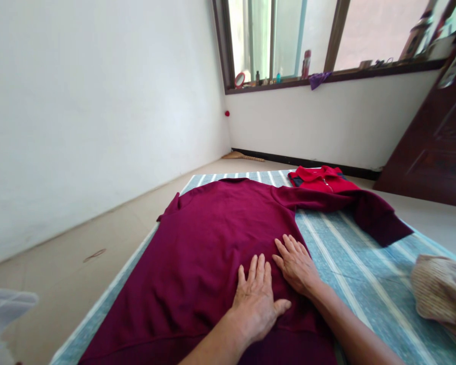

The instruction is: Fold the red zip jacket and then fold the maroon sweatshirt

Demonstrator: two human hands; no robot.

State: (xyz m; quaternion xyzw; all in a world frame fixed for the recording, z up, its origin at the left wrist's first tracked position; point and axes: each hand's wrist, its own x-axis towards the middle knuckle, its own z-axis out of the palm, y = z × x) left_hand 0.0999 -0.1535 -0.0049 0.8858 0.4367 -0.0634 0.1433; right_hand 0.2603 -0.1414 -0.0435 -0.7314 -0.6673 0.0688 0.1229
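Observation:
A maroon long-sleeved shirt (220, 228) lies spread out on a blue-and-white striped cloth surface (327, 253), its collar at the far end. One sleeve stretches out to the right; the left one shows only as a short part at the edge. My left hand (254, 299) rests flat on the lower middle of the shirt, fingers stretched forward. Close to its right, my right hand (296, 263) lies flat near the shirt's right side edge, fingers spread. Small wrinkles run in the fabric around both hands.
A folded red shirt (323, 178) lies at the far right, partly behind the maroon sleeve. A beige knitted item (441, 289) is at the right edge. Beyond stand a broom (247, 156), a dark door (433, 147) and a windowsill holding bottles. White plastic (7, 309) shows at lower left.

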